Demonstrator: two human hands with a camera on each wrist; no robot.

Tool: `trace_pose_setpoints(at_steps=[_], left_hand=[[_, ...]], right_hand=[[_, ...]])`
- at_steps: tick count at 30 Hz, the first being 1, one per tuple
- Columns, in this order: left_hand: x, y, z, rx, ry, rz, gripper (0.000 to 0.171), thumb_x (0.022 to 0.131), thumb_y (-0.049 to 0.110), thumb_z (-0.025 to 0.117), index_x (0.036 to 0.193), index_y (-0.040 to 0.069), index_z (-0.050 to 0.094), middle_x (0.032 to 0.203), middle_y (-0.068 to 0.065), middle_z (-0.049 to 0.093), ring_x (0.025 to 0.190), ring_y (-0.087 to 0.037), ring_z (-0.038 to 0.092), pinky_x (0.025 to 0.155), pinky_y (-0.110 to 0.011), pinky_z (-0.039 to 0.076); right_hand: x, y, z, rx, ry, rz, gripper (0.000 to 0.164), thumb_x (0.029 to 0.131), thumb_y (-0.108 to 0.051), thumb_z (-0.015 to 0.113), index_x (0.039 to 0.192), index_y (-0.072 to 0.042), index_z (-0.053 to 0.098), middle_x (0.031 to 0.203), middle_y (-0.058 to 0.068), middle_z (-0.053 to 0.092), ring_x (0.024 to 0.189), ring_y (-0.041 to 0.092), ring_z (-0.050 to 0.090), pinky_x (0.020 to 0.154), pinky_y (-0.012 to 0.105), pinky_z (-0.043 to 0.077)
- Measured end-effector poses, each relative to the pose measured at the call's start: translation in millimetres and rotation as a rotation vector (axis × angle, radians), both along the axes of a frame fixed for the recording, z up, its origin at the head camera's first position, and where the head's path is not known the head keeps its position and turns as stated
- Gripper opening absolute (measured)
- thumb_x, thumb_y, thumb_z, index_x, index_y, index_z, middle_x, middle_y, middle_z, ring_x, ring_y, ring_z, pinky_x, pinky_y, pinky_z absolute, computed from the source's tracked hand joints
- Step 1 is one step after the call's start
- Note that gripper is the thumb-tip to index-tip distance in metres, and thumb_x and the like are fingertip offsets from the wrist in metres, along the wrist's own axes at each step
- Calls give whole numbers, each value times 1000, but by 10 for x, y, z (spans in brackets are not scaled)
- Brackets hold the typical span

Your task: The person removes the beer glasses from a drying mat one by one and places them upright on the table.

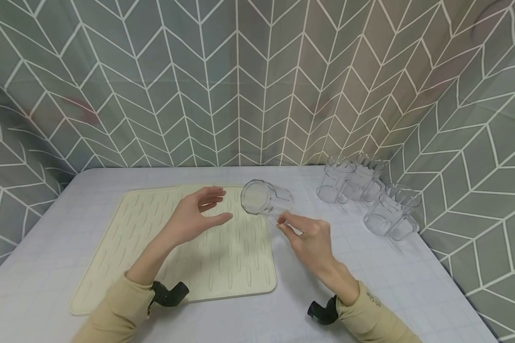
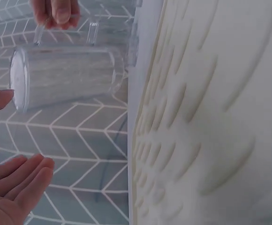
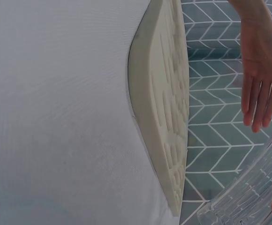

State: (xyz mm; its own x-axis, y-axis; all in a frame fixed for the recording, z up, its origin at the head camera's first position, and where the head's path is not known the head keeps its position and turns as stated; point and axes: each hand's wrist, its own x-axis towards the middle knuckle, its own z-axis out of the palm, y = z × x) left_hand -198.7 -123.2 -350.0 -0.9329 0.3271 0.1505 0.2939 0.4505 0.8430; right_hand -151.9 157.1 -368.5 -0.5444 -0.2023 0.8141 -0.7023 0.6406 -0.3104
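My right hand (image 1: 311, 238) pinches the handle of a clear ribbed mug (image 1: 279, 199), its thumb and fingers together. The mug is tilted well over in the air near the right edge of the cream drying mat (image 1: 214, 271). One round end faces my left hand (image 1: 190, 216), which is held above the mat with its fingers spread from its thumb and nothing between them. In the left wrist view, the left thumb (image 2: 0, 99) overlaps the end of the mug (image 2: 70, 70). The right wrist view shows only part of the mug (image 3: 244, 197), cut off at the frame edge.
Three more clear mugs stand at the right of the table: one at the back (image 1: 332, 178), one beside it (image 1: 360, 176) and one nearer (image 1: 384, 214). A white cloth (image 1: 240, 319) covers the table. Patterned grey curtains (image 1: 257, 81) hang behind and along the sides.
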Motion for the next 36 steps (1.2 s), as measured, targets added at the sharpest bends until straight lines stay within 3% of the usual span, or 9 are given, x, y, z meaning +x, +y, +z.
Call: trace_pose_setpoints(at_steps=[9,16,23,36], left_hand=[[120,234,-43,120,-8,-21,68,84,31,82,142,12,51,140,-8,58,130,-29,57,110,-38,49],[168,372,-89,176,25,-2,70,83,28,83,142,12,51,136,-7,59,128,-25,58,105,-29,52],[187,453,-133,170,72,35,76,81,28,85,145,11,48,140,-8,55,129,-25,55,105,-31,52],[220,561,-179,125,185,98,84,76,29,88,145,4,47,141,-9,56,128,-24,55,106,-36,52]], right_hand=[[30,-41,-18,39,25,33,20,71,7,80,78,-11,74,77,0,76,71,14,75,60,29,61],[57,-72,-37,75,30,27,21,70,5,83,76,-13,73,74,-3,74,67,9,72,57,25,59],[75,-110,-59,105,49,25,26,63,8,86,76,-11,73,73,-1,74,66,10,72,57,25,60],[104,-137,-73,124,71,21,25,64,6,87,78,-10,74,73,-2,74,64,10,71,54,26,59]])
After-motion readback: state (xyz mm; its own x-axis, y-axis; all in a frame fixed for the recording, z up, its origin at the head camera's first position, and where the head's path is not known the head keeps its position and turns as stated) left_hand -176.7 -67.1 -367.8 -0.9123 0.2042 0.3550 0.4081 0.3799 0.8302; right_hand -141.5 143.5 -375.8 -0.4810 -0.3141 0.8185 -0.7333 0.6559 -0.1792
